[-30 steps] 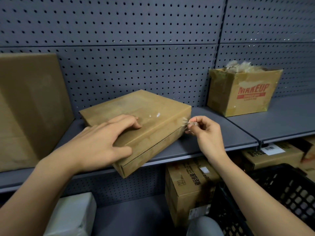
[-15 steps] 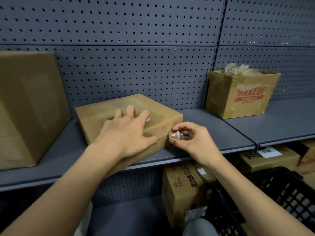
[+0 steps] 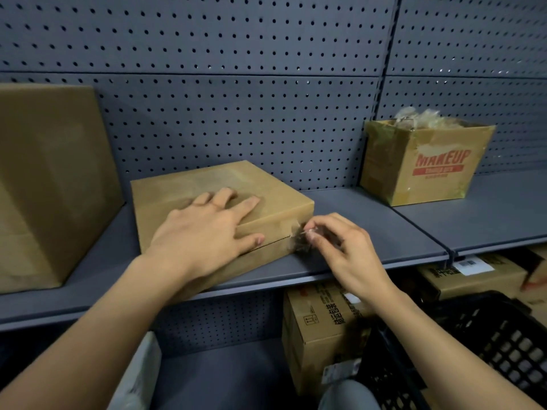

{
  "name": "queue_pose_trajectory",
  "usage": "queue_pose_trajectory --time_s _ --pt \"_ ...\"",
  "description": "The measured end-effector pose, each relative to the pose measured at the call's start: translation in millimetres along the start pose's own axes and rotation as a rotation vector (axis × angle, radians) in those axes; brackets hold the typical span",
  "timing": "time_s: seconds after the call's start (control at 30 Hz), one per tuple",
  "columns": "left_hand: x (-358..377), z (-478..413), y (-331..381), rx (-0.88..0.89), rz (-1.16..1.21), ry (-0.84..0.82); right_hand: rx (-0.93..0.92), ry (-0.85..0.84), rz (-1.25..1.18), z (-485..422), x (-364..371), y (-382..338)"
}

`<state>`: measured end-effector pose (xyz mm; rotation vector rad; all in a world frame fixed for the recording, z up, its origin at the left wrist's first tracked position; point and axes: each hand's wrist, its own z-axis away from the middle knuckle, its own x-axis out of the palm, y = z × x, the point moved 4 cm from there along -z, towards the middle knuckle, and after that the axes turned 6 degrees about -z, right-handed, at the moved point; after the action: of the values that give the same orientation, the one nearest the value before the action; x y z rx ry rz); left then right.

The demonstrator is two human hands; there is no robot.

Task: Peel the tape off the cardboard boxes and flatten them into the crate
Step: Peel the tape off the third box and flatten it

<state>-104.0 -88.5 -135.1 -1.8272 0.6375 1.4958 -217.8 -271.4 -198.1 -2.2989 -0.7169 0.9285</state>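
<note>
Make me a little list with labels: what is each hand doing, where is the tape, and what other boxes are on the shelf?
Left hand: flat on top of the flat box, fingers spread
Right hand: pinches clear tape at the box's front right corner
Flat box: closed, on the grey shelf
Other boxes on the shelf: a big box at the left, an open box printed MAKEUP at the right
Crate: black, lower right, below the shelf
</note>
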Motion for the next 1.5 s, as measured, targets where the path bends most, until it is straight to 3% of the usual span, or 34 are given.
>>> queue_pose_trajectory --time_s 0.2,0.37,0.5,0.7,0.97,1.13,1.37,1.5 --pt "-1.2 4.1 -14.5 -0.009 0.054 -0.030 0.250 0.218 -0.307 -1.6 -24.4 25.2" --pt "-4.9 3.1 -15.6 -0.024 0.105 -0.039 0.380 0.196 -0.620 -6.1 -17.1 20.6" --pt "-5.6 5.2 -13.1 -0.034 0.132 -0.027 0.416 0.161 -0.699 -14.1 -5.2 15.3" --pt "-5.3 10.3 -11.2 -0.043 0.118 -0.027 0.380 0.147 -0.507 -18.2 5.5 13.8" --pt "-4.0 10.3 -11.5 -0.034 0.091 -0.028 0.382 -0.044 -0.310 -9.9 7.5 1.0" --pt "-1.8 8.6 -12.3 -0.025 0.089 -0.025 0.342 0.043 -0.126 -9.4 2.1 9.5" --pt "-2.7 8.5 -15.1 -0.006 0.099 -0.041 0.244 -0.046 -0.084 -10.9 3.7 14.8" --pt "0.1 8.0 -20.0 0.002 0.111 -0.046 0.275 0.007 -0.161 -9.9 0.2 18.9"
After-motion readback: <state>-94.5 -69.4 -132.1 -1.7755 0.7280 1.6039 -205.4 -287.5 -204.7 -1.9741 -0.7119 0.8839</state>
